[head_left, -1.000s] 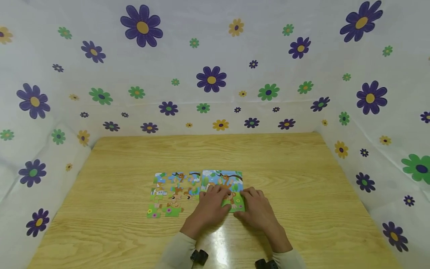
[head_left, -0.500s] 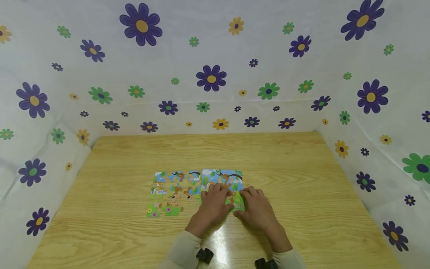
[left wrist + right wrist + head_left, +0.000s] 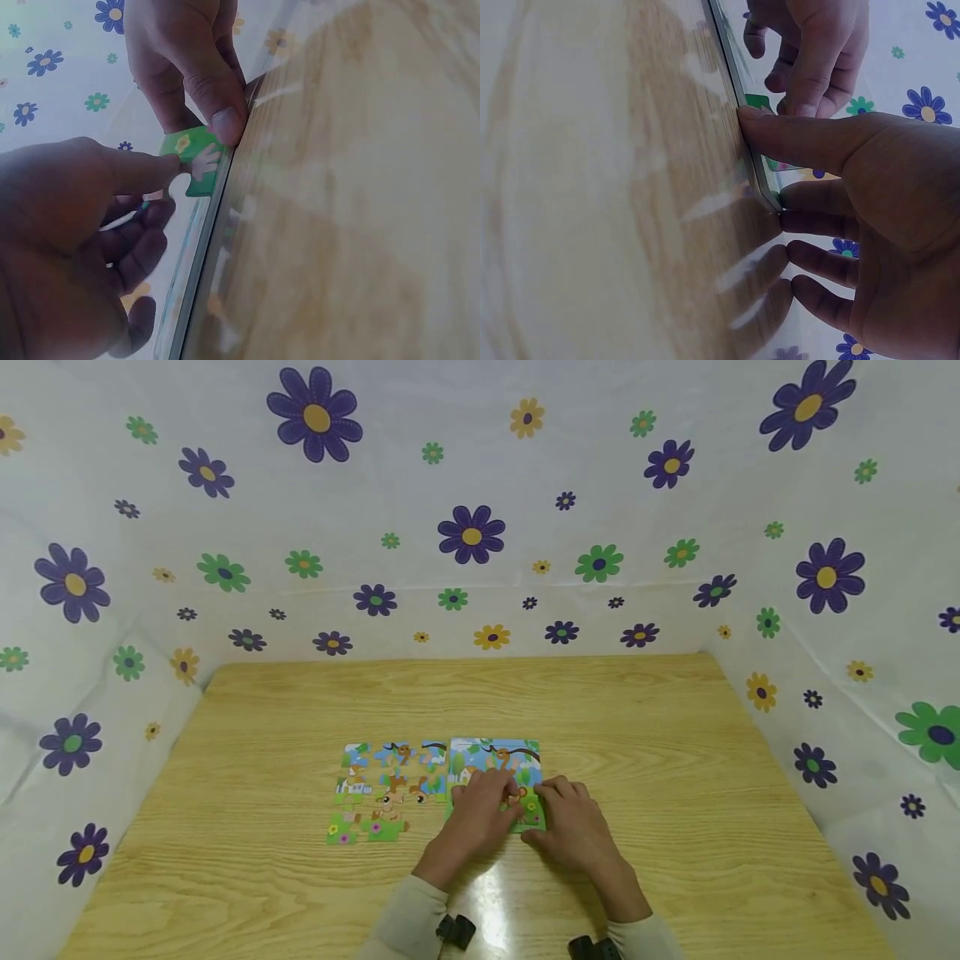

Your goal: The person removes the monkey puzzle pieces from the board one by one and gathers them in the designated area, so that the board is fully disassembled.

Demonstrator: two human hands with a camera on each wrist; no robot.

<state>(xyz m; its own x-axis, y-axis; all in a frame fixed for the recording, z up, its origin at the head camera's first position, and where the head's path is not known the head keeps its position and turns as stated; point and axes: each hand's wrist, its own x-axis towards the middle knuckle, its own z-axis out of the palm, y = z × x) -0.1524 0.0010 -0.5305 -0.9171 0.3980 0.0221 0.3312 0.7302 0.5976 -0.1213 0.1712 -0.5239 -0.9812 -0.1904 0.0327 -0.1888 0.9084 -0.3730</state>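
Observation:
A small picture puzzle on a thin board (image 3: pixel 463 750) lies on the table, showing a monkey, a branch and sky. My left hand (image 3: pixel 474 820) reaches over its lower part and hides much of it. In the left wrist view, this hand's thumb and index finger pinch a green puzzle piece (image 3: pixel 199 166) with a yellow flower, just above the board's near edge. My right hand (image 3: pixel 579 828) grips the board's lower right corner. Its thumb (image 3: pixel 799 139) lies at the near edge and its fingertips touch the right side.
Left of the board, several puzzle pieces (image 3: pixel 352 787) lie in a loose array, some joined and some apart. The wooden table (image 3: pixel 675 743) reaches back to a white cloth (image 3: pixel 390 485) with printed flowers, which stands around three sides.
My left hand has shifted slightly to the right over the board, and its thumb has moved onto the green piece. My right hand stays at the corner.

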